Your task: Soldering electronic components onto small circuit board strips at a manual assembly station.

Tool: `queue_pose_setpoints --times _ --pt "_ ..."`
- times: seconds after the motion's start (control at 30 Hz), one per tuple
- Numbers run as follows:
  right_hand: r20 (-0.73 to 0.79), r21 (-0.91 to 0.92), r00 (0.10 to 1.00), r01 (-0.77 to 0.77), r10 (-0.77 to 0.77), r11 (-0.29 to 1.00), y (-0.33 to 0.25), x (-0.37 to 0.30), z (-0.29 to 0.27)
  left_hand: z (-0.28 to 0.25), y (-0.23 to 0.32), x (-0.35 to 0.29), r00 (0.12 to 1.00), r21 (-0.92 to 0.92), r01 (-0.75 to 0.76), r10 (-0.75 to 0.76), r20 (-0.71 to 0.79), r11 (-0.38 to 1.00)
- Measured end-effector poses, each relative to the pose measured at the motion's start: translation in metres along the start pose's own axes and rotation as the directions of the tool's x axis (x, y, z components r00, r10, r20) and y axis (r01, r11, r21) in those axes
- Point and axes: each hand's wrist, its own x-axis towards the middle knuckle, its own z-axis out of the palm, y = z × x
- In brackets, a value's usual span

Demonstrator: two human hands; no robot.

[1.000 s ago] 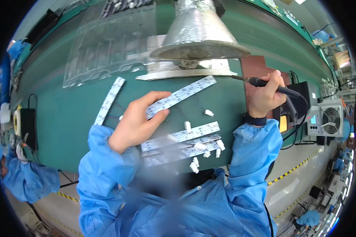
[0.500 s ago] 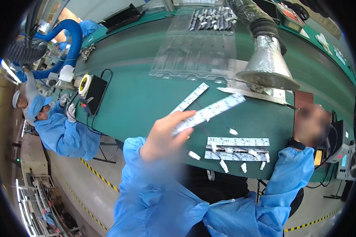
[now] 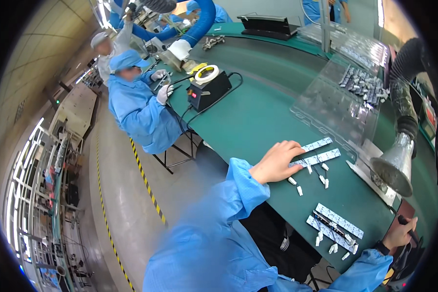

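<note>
My left hand (image 3: 277, 163) is closed over the near end of a white circuit board strip (image 3: 326, 156), thumb along one edge and fingers on the other. The strip is at the green table's surface, beside a second white strip (image 3: 318, 144) that my fingers partly cover. Thin wires with white connectors (image 3: 324, 181) trail from these strips. My right hand (image 3: 399, 237) is wrapped round the black handle of what looks like a soldering iron (image 3: 413, 237), at the right edge. Between my hands and nearer me lie several more circuit board strips (image 3: 339, 221) with wires and connectors.
A metal fume hood (image 3: 393, 170) hangs over the right side. Behind it lie clear plastic trays (image 3: 326, 104) and a heap of wired boards (image 3: 362, 85). A black box with a yellow-and-white roll (image 3: 209, 90) stands at left. A co-worker in blue (image 3: 141, 104) sits beyond it.
My left hand has lowered the circuit board strip from above the table down beside the other strip. The view has swung to the left. My right hand stays at the right side.
</note>
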Motion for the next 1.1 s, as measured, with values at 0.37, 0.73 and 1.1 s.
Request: queue_pose_setpoints --times 0.37,0.73,1.1 --pt "-0.009 -0.032 1.0 0.012 -0.013 0.999 0.002 0.003 0.002 -0.004 0.013 0.0 0.999 0.048 0.029 -0.029 0.014 0.998" --pt "0.008 -0.019 1.0 0.01 -0.01 1.0 -0.008 -0.002 0.005 -0.004 0.011 -0.007 0.999 0.058 0.03 -0.029 -0.02 0.998" --pt "0.036 -0.014 0.999 0.016 -0.015 1.0 -0.011 -0.005 0.005 0.0 0.005 -0.013 0.998 -0.001 0.008 -0.008 -0.056 1.0"
